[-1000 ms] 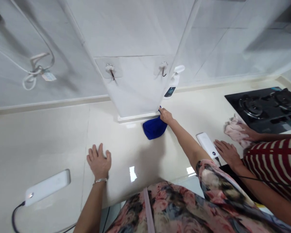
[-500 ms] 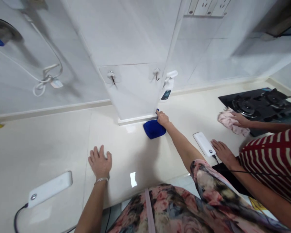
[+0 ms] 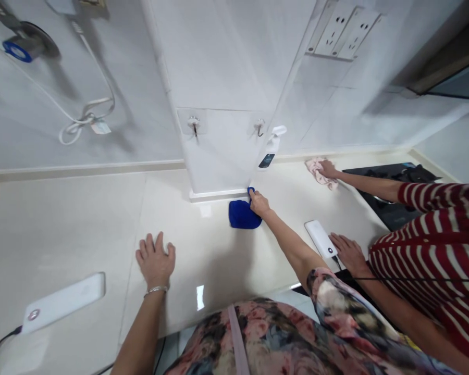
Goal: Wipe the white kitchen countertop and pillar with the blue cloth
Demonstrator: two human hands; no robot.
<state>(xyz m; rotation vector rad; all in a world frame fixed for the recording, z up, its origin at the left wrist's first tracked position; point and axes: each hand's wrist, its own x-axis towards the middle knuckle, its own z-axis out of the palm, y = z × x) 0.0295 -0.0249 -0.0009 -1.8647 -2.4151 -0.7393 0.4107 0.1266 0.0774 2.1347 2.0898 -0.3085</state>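
While gripping a blue cloth (image 3: 243, 215) in the right hand (image 3: 260, 203), with fingers closed on it and index finger pointed forward, held its far end at the right corner of the pillar (image 3: 226, 161), leaving the rest on the counter (image 3: 197, 260), leftward. Rested the left hand (image 3: 155, 260) palm down on the counter, with fingers spread wide. Had a white power bank (image 3: 64, 303) to the near left and a spray bottle (image 3: 271, 148) to the far right.

The right hand (image 3: 260, 203) holds a blue cloth (image 3: 243, 215) by a white pillar (image 3: 224, 156).
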